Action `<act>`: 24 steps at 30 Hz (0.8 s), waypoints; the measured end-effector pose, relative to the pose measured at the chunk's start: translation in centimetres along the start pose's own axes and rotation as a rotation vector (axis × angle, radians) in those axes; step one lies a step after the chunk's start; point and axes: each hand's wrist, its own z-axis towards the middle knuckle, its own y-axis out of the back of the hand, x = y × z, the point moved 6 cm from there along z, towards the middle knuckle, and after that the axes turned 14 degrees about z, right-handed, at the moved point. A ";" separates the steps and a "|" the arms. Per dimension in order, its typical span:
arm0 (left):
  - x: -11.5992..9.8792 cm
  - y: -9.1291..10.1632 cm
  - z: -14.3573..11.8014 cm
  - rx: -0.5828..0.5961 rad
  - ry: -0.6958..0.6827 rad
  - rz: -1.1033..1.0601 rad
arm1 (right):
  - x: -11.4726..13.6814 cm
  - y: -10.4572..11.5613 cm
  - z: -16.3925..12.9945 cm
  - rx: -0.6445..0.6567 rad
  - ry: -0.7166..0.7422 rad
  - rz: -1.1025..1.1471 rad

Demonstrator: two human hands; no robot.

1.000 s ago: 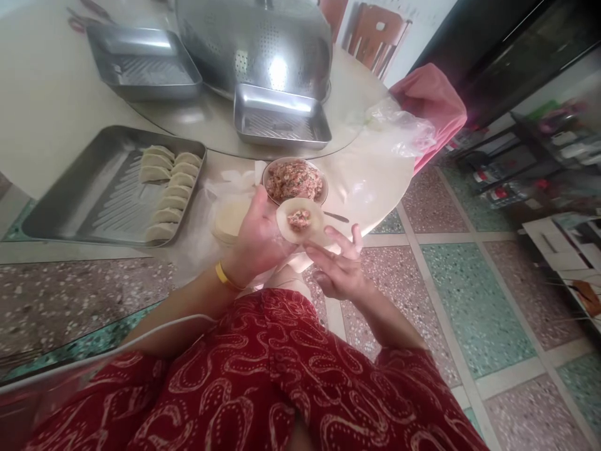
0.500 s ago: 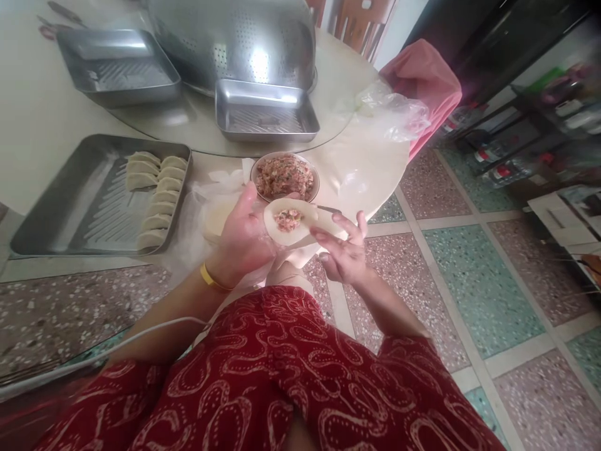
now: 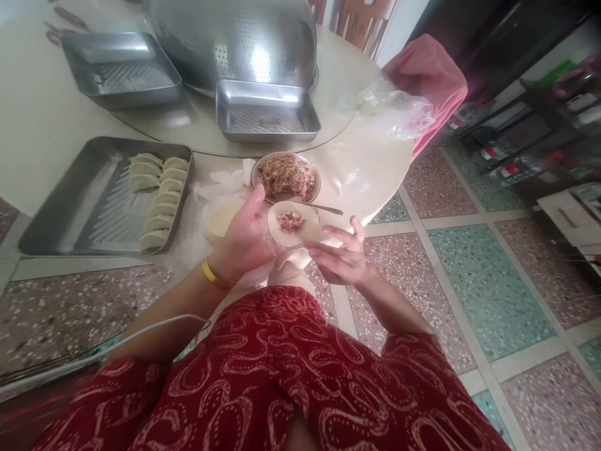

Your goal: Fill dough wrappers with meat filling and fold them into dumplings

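Note:
My left hand (image 3: 244,241) cradles a round dumpling wrapper (image 3: 304,219) with a small lump of meat filling (image 3: 290,220) at its middle. My right hand (image 3: 342,257) is just right of it, fingers spread, fingertips touching the wrapper's lower right edge. Right behind the wrapper a bowl of minced filling (image 3: 286,177) stands on the table, with a spoon handle (image 3: 328,209) sticking out to the right. A stack of plain wrappers (image 3: 216,216) lies on plastic left of my left hand.
A metal tray (image 3: 84,200) at the left holds several folded dumplings (image 3: 159,200). Two empty trays (image 3: 267,116) (image 3: 119,69) and a big colander (image 3: 235,37) stand further back. A plastic bag (image 3: 394,116) and pink cloth (image 3: 429,78) lie at the table's right edge.
The wrapper lay stretched wider toward my right hand half a second ago; now it sits rounder in my left palm. My right hand has dropped slightly lower. The view shifted a little.

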 end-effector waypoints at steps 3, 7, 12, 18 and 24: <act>0.1 0.7 0.1 -0.026 -0.012 0.043 | 1.7 1.9 0.9 -0.201 0.240 -0.117; 0.4 1.3 0.3 0.004 -0.010 0.102 | 1.1 2.6 2.3 -0.213 0.130 -0.049; 1.1 0.8 0.4 0.105 0.097 0.182 | 1.2 2.6 2.2 -0.203 0.122 0.015; 1.6 0.0 0.5 0.140 0.141 0.239 | 1.9 2.7 2.1 -0.184 0.182 0.075; 2.2 0.6 0.6 0.075 0.236 0.256 | 2.6 2.8 2.4 -0.116 0.241 0.090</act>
